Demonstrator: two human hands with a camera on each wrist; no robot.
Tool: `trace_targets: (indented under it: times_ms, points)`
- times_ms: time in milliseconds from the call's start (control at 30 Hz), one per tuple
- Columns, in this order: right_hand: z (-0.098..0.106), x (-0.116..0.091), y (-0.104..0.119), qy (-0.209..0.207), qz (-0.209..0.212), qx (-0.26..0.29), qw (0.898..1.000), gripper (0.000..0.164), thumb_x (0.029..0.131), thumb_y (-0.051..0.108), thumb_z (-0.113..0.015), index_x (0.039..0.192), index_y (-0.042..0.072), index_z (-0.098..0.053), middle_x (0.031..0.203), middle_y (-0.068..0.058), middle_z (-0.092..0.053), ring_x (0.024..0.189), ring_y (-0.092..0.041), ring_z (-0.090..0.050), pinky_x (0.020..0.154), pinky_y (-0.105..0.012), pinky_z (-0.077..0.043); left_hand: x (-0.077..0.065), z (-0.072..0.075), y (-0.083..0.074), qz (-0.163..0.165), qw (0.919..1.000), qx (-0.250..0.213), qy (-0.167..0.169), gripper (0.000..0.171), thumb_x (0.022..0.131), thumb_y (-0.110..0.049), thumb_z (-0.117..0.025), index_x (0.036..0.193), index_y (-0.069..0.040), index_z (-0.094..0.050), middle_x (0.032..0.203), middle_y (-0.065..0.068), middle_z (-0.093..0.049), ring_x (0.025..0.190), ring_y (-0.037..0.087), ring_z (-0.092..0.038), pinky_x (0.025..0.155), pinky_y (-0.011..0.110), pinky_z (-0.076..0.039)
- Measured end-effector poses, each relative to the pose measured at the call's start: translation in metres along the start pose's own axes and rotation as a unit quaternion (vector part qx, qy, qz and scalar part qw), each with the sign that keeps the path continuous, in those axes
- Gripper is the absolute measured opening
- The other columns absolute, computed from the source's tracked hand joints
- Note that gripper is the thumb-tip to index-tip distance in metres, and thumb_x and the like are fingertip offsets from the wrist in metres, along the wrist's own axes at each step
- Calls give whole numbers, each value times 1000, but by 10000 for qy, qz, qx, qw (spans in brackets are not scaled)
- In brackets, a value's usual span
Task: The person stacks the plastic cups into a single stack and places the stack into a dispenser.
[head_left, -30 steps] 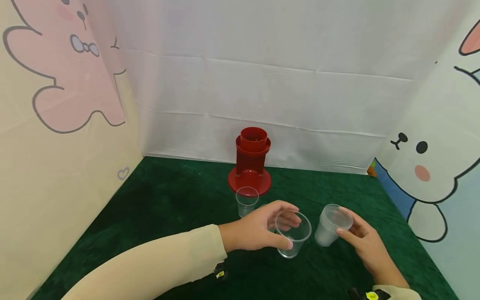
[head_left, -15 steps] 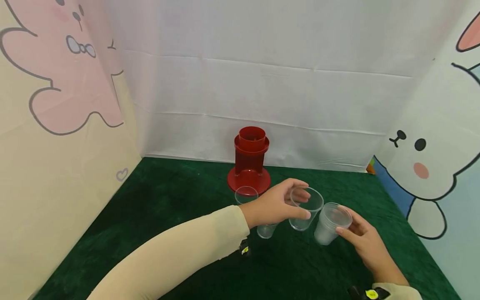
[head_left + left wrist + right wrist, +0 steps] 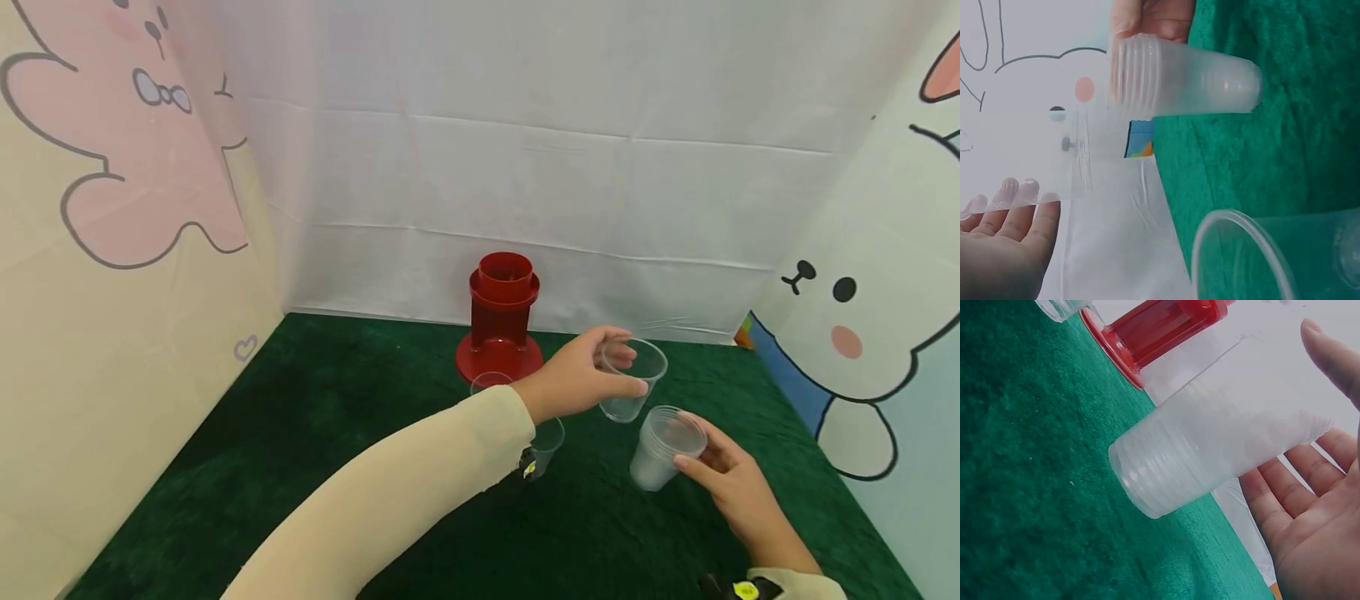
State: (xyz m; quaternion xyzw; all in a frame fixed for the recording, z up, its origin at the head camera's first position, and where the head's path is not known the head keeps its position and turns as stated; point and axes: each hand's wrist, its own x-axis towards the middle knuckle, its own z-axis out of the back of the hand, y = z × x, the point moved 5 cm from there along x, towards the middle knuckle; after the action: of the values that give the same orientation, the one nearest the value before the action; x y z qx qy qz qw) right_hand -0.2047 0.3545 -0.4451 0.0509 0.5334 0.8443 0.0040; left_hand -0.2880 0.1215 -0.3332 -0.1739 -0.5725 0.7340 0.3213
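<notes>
My left hand grips a clear plastic cup by its side, thumb at the front and fingers round the back. In the left wrist view its fingers lie against the cup's see-through wall. My right hand holds a stack of nested clear cups near the rims, the stack tilted slightly. The right wrist view shows the stack's ribbed bottom end over the green cloth. Two single cups stand left of the stack: one partly behind the left sleeve, another mostly hidden by it.
A red plastic stand with a round base and tube-like top stands at the back of the green cloth. White sheeting rises behind, with cartoon-printed panels on both sides. The left forearm crosses the middle.
My left hand has moved away and to the right with its cup, now beyond and left of the stack. The left sleeve has come over the single cups. The right hand stays put.
</notes>
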Motion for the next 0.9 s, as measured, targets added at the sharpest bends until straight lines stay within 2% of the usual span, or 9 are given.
trace_targets:
  times_ms: [233, 467, 567, 700, 800, 900]
  points:
    - [1, 0, -1, 3, 107, 71, 9999, 64, 104, 25, -65, 158, 5, -37, 143, 5, -51, 111, 4, -57, 85, -17, -51, 18, -10, -15, -8, 9999, -110, -125, 66, 94, -32, -78, 151, -23, -46, 132, -10, -62, 116, 4, -57, 97, 31, -51]
    - [1, 1, -4, 102, 27, 102, 9999, 65, 104, 25, -65, 159, 6, -35, 144, 5, -50, 112, 5, -56, 85, -18, -51, 30, -25, -24, 170, 9996, -143, -150, 68, 92, -31, -80, 151, -26, -46, 127, -15, -62, 112, 2, -57, 94, 29, -52]
    - [1, 2, -5, 105, -62, 50, 9999, 68, 105, 25, -64, 161, 4, -32, 149, -4, -48, 110, 9, -54, 84, -17, -51, 30, -33, -25, 133, 9999, -63, -64, 68, 92, -30, -80, 151, -27, -46, 127, -17, -61, 110, 0, -57, 92, 27, -52]
    - [1, 3, -3, 89, 85, 137, 9998, 70, 104, 20, -64, 161, 0, -28, 143, 6, -52, 110, 10, -54, 84, -16, -52, 27, -41, -22, 75, 10000, -22, -6, 66, 92, -30, -80, 149, -28, -47, 128, -17, -61, 110, -1, -57, 92, 26, -52]
    - [1, 3, -3, 92, 260, 298, 9992, 68, 104, 15, -64, 160, -2, -28, 130, 26, -51, 110, 9, -56, 84, -17, -52, 26, -46, -19, 109, 9999, -74, 0, 65, 92, -30, -80, 148, -29, -47, 128, -17, -61, 110, -2, -56, 94, 27, -51]
    - [1, 2, -4, 91, 245, 352, 9990, 69, 104, 15, -64, 160, -3, -28, 128, 28, -51, 111, 10, -55, 84, -17, -53, 26, -50, -16, 137, 9998, -135, 0, 65, 92, -29, -80, 148, -29, -47, 127, -17, -61, 111, -2, -57, 95, 27, -51]
